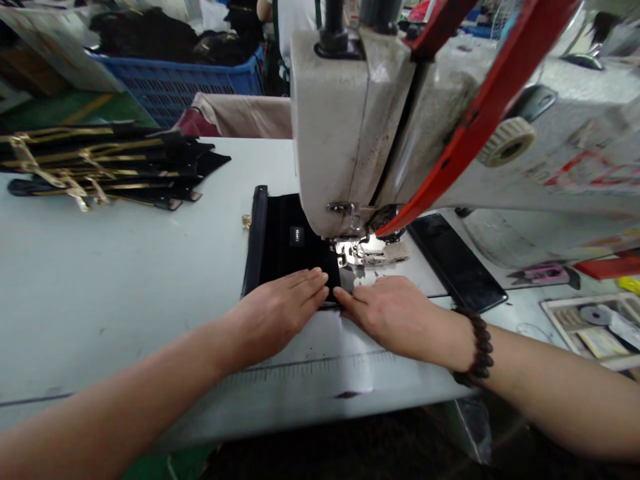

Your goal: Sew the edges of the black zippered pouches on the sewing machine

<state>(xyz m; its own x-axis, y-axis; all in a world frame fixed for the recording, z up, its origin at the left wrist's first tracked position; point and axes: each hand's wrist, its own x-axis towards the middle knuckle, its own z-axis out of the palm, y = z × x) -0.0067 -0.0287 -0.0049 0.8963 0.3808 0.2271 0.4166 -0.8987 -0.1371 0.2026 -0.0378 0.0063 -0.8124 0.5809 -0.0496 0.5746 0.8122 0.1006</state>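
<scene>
A black fabric piece (280, 260) with a small label (297, 235) and a zip-edged strip (256, 240) along its left side lies on the sewing table. Its right edge meets the presser foot (360, 252) of the sewing machine (335, 127). My left hand (280, 310) rests flat on the front part of the fabric, fingers stretched out. At the fabric's front right corner, my right hand (390, 310) has its fingers curled, thumb and forefinger closed at the edge. The two hands' fingertips nearly touch. The needle area is partly hidden by the machine head.
A stack of black zippered pieces (100, 163) lies at the left. Behind the table stands a blue crate (180, 83) of dark material. Right of the needle are a black phone (457, 263), thread snips (543, 275) and a tray (555, 310). A red bar (480, 120) crosses the machine head.
</scene>
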